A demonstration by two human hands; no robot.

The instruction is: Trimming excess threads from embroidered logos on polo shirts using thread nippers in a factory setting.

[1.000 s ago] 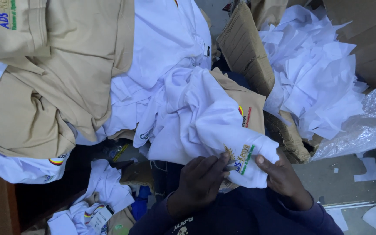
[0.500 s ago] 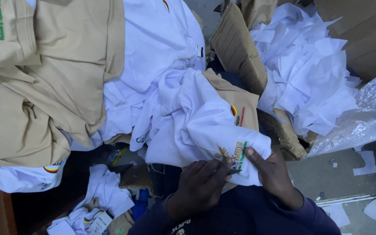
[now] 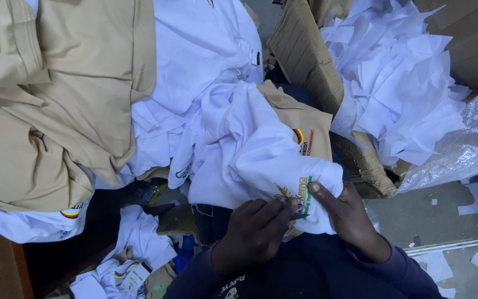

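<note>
At lower centre, left hand (image 3: 253, 235) pinching the embroidered patch of white shirt (image 3: 261, 160) on the lap; right hand (image 3: 349, 213) clamped on its fold, thumb on top; best held taut while picking

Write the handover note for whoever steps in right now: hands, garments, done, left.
Left hand: fingers pinching at the embroidered logo on the white cotton shirt.
Right hand: gripping the same shirt's folded edge, thumb beside the logo.
Beige shirts piled at left; white paper scraps fill the cardboard box.
Done: shirt in hand, logo exposed.
Left: work at the logo unfinished; piles remain.
</note>
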